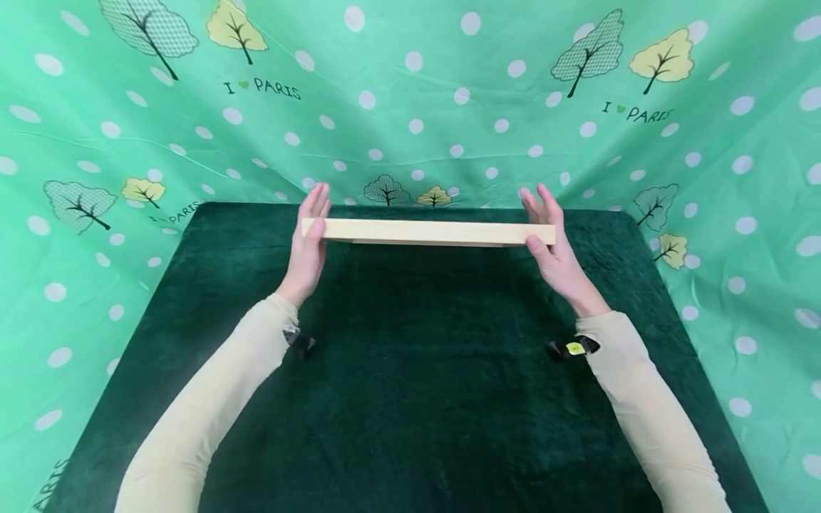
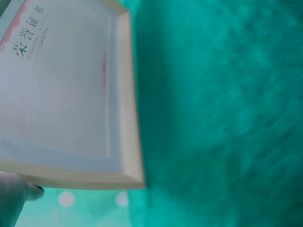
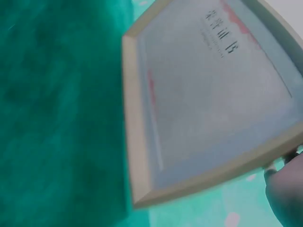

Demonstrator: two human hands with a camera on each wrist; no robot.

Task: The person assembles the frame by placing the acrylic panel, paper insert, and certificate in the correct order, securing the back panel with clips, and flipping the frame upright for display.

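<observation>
A picture frame of pale wood is held up over the dark green cloth and shows edge-on in the head view. My left hand grips its left end, thumb on the near edge and fingers reaching up behind. At the right end my right hand holds it the same way. Both wrist views show the face of the frame: a whitish certificate with large Chinese characters and red trim, inside a grey-blue border. Only a blurred part of the right hand appears in the right wrist view.
A dark green plush cloth covers the table below the hands. Behind and along both sides hangs a light green curtain with white dots, printed trees and lettering. Dark wrist devices sit on the cream sleeves.
</observation>
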